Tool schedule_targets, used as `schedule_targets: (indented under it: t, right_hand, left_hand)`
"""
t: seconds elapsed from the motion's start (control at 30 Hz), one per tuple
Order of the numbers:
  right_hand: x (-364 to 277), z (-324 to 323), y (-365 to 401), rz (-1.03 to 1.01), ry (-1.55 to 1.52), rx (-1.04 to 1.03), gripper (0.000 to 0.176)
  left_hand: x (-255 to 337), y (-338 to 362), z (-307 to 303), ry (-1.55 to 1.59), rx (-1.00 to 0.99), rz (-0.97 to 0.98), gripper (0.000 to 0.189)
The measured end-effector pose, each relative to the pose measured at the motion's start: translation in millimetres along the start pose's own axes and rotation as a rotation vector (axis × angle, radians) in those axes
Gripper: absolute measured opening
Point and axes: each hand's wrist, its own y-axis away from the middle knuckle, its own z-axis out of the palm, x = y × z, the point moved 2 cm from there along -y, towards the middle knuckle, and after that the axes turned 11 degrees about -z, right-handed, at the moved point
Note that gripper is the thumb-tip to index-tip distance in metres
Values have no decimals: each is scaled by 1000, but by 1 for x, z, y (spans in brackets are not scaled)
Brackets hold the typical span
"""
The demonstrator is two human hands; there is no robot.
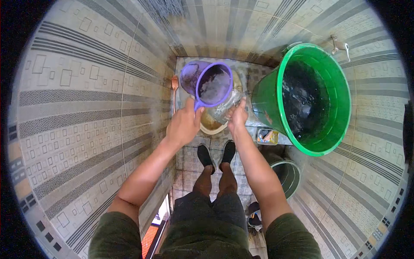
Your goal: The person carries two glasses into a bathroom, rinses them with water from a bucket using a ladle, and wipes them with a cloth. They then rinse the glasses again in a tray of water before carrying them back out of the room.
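My left hand (pixel 184 125) grips the handle of a purple plastic mug (pixel 207 82), tilted so its mouth with water in it faces me. My right hand (pixel 238 117) holds a clear glass jar (pixel 225 105) just below the mug's rim. Both are held over a pale squat toilet pan (pixel 213 125) set in the floor. My two feet in dark sandals stand on the tiles just behind the pan.
A large green bucket (pixel 340 99) full of water stands at the right under a wall tap (pixel 340 45). A smaller dark green bucket (pixel 288 176) sits below it, with a small packet (pixel 267 137) on the floor. Patterned tiled walls close in left and right.
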Motion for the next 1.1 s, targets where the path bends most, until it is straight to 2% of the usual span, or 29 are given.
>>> schedule_targets:
  t: [0.07,0.23,0.3,0.43,0.5,0.53,0.6,0.63,0.7,0.73,0.8,1.0,1.1]
  right_hand:
    - [-2,14,-4,3,186,79,46]
    - [19,26,-35,1,306,87,55]
    - [26,30,-48,-160,370,79,60]
    - [21,40,-51,-91,424,16,60]
    - [20,44,-58,-268,773,-111,53]
    - [22,43,-59,-264,775,-115,53]
    - [20,49,-50,-820,1007,-358,46]
    - [18,48,-48,-817,1007,-365,46]
    - [11,51,-43,-912,1323,-653,45]
    - [6,52,-41,-911,1321,-657,45]
    - [0,54,-34,-950,1463,-858,45]
    - [-16,58,-25,-1005,1317,-905,45]
    - [-18,62,-23,-1055,1377,-940,44]
  left_hand:
    - [-4,-2,2,-11,6,-7,27]
    - [-10,-8,9,-25,-5,-45,28]
    - [-14,-9,13,-12,20,-39,29]
    - [-15,-8,13,1,1,-116,29]
    - [-15,-9,9,48,17,-154,28]
    - [-14,-11,8,47,18,-160,28]
    - [-16,-15,4,70,15,-226,28]
    - [-16,-17,3,69,17,-233,28]
    - [-16,-22,0,44,34,-250,28]
    - [-18,-24,-1,43,35,-254,28]
    - [-22,-29,-2,-16,58,-277,29]
    - [-24,-36,-8,-101,94,-290,28]
    - [-24,-36,-9,-119,81,-282,27]
